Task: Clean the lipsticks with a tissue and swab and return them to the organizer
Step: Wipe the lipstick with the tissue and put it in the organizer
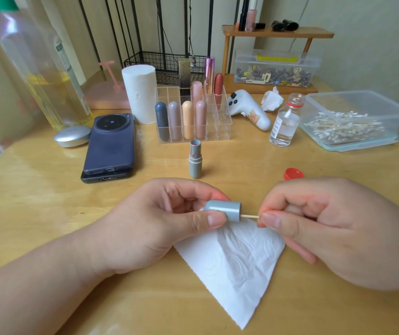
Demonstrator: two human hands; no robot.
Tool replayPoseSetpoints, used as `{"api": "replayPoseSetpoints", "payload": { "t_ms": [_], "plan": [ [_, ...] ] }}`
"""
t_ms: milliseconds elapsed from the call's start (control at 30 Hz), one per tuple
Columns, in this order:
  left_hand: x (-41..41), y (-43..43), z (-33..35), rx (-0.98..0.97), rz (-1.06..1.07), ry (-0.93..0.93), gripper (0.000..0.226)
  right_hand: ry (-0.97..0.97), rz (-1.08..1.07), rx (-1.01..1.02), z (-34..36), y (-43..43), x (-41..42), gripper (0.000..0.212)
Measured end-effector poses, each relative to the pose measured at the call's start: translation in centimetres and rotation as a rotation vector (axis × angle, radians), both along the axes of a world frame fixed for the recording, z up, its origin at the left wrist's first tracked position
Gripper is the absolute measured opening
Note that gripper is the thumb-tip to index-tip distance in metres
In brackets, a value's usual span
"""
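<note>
left grip (159, 226) pinching grey cap (222, 210), long axis lying left-right, mouth facing right; right grip (334, 228) pinching swab stick (249, 216) entering it; bottle label (278, 125) unreadable.

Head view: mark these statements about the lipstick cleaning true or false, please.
1. The left hand holds the grey cap. True.
2. The grey lipstick lies on its side inside the organizer. False: it stands upright on the table, in front of the organizer.
3. The right hand pinches a swab whose tip is inside the cap. True.
4. The glass bottle has its red lid on. False: the bottle is open and the lid lies on the table.
</note>
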State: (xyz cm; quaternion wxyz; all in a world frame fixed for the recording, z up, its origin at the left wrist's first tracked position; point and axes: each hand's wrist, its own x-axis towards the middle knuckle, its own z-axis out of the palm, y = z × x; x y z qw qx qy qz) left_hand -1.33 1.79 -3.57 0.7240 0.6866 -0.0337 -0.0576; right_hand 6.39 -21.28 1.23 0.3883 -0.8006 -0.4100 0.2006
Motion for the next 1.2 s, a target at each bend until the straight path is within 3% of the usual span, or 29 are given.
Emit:
{"api": "replayPoseSetpoints", "payload": {
  "t_ms": [233, 367, 567, 767, 1000, 1133, 1200],
  "plan": [
    [0.2, 0.1, -0.2, 0.002, -0.003, 0.008, 0.027, -0.130, -0.084, 0.006, -0.1, 0.5, 0.0, 0.032],
    [0.1, 0.2, -0.3, -0.030, -0.001, -0.007, 0.025, -0.049, -0.068, -0.051, 0.0, 0.5, -0.1, 0.017],
    [0.0, 0.2, -0.2, 0.008, -0.052, -0.023, 0.026, 0.050, -0.002, -0.028, 0.3, 0.1, -0.5, 0.016],
    [0.1, 0.3, -0.4, 0.007, -0.034, -0.012, 0.026, -0.128, -0.092, 0.006, 0.1, 0.3, -0.3, 0.025],
    [0.1, 0.1, -0.2, -0.031, 0.017, 0.006, 0.027, 0.080, 0.002, -0.113, 0.6, 0.1, -0.2, 0.013],
    [0.2, 0.3, -0.2, -0.121, 0.011, 0.015, 0.026, 0.000, -0.008, -0.094, 1.5, -0.4, 0.8, 0.015],
    [0.3, 0.4, -0.3, -0.159, 0.029, 0.023, 0.027, -0.077, -0.111, -0.099, 1.8, -1.5, 2.1, 0.023]
  ]
}}
